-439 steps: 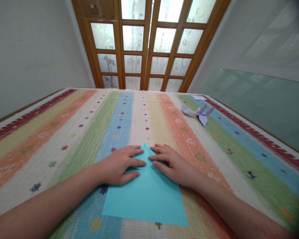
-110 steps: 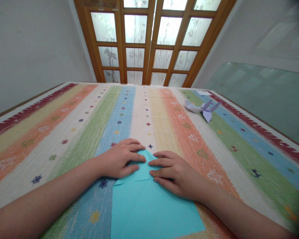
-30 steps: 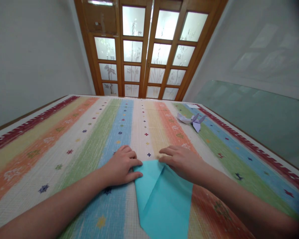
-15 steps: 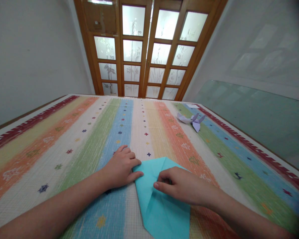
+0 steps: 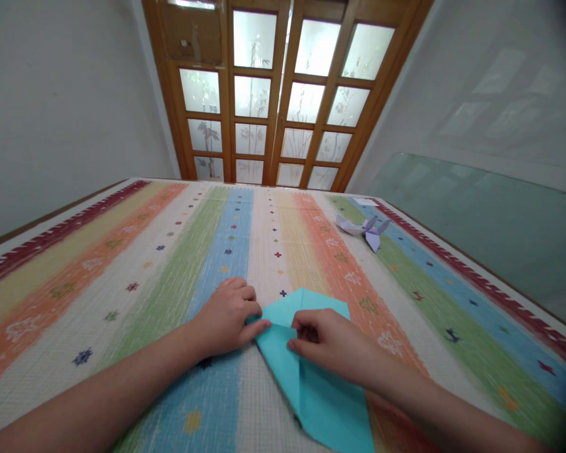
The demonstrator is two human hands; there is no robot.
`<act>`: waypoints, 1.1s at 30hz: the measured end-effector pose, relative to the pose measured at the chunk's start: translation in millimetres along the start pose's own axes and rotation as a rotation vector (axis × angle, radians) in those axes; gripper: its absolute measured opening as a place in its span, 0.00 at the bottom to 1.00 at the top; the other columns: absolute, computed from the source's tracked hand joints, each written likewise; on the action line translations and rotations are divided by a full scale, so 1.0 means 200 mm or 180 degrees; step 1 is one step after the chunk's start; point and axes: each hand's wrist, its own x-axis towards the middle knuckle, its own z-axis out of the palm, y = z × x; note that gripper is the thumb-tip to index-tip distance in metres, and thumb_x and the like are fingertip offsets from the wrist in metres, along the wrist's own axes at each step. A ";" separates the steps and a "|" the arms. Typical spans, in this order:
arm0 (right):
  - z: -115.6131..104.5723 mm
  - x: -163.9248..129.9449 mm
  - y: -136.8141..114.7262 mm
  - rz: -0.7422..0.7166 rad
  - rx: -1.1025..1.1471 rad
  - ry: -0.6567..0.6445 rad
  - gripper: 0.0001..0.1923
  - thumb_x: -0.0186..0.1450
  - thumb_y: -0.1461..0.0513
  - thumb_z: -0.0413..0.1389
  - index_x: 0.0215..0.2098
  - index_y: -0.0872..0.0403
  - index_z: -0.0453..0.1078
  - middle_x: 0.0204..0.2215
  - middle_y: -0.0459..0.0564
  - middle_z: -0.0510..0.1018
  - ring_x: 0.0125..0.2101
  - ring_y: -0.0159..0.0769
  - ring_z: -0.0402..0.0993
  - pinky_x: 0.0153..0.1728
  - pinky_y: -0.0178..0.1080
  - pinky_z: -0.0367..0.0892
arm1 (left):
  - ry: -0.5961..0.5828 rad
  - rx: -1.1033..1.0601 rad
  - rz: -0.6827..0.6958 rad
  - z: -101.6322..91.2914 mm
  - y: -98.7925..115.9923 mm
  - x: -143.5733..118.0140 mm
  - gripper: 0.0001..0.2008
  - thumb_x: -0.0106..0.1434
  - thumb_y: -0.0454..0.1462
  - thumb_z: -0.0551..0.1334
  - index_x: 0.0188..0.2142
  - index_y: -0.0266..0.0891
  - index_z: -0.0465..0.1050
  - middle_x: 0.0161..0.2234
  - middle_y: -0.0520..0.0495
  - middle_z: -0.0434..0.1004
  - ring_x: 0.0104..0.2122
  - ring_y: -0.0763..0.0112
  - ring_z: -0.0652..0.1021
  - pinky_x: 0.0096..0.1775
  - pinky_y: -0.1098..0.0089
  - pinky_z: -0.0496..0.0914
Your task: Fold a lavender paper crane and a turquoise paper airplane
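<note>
A turquoise sheet of origami paper (image 5: pixel 330 402) with folded edges and creases lies on the striped tablecloth close in front of me. At its left corner, my left hand (image 5: pixel 231 314) pinches the paper between thumb and index finger, the other fingers curled on the cloth. My right hand (image 5: pixel 325 340) reaches over the sheet from the right. Its thumb and bent index finger close on a raised fold near the middle, and the palm hides part of the paper behind it.
The striped tablecloth (image 5: pixel 160 296) covers the table. Toward the far right sits a lilac folded-paper piece (image 5: pixel 373 234) with pointed flaps, and behind it a white slip (image 5: pixel 365 202). Glass-paned wooden doors (image 5: pixel 273 94) stand beyond the far edge; a pale green glass panel (image 5: pixel 476 220) leans at right.
The turquoise paper has turned slightly, its top corner shifting left and up and its lower part swinging right. My right hand has drawn the fold up and a little left; my left hand barely moves.
</note>
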 end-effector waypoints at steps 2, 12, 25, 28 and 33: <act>-0.05 0.01 0.01 -0.0060 -0.0131 0.0118 0.04 0.62 0.62 0.59 0.29 0.53 0.71 0.27 0.44 0.77 0.28 0.32 0.70 0.27 0.34 0.55 | 0.0041 -0.0091 0.0068 0.00 0.00 0.00 0.15 0.68 0.46 0.60 0.33 0.40 0.80 0.35 0.44 0.77 0.41 0.58 0.74 0.46 0.56 0.65; -0.19 0.16 0.16 0.0007 -0.0477 -0.0067 0.02 0.61 0.63 0.59 0.32 0.53 0.74 0.28 0.47 0.79 0.29 0.34 0.72 0.29 0.35 0.59 | -0.0399 -0.0828 0.0634 -0.01 0.03 0.00 0.08 0.68 0.39 0.60 0.39 0.40 0.76 0.45 0.43 0.80 0.50 0.58 0.77 0.59 0.53 0.63; -0.10 0.16 0.21 0.0056 -0.0593 0.0319 0.08 0.66 0.58 0.57 0.32 0.52 0.74 0.27 0.46 0.78 0.28 0.34 0.71 0.28 0.36 0.56 | -0.0436 -0.0805 0.0788 0.03 0.00 0.01 0.15 0.66 0.36 0.60 0.52 0.41 0.74 0.52 0.42 0.77 0.52 0.58 0.76 0.58 0.55 0.64; -0.09 0.15 0.21 0.0070 -0.0645 0.0447 0.08 0.66 0.57 0.57 0.33 0.52 0.74 0.28 0.47 0.79 0.30 0.36 0.71 0.28 0.36 0.55 | -0.0452 -0.0739 0.0789 0.03 0.00 0.01 0.14 0.67 0.38 0.60 0.50 0.41 0.76 0.52 0.42 0.77 0.52 0.57 0.75 0.58 0.54 0.64; -0.06 0.14 0.20 0.0066 -0.0785 0.0591 0.07 0.67 0.58 0.56 0.33 0.52 0.73 0.28 0.47 0.78 0.30 0.35 0.71 0.28 0.37 0.53 | -0.0489 -0.0715 0.0805 0.02 0.00 0.01 0.15 0.66 0.37 0.60 0.51 0.41 0.76 0.53 0.41 0.77 0.53 0.57 0.75 0.59 0.53 0.64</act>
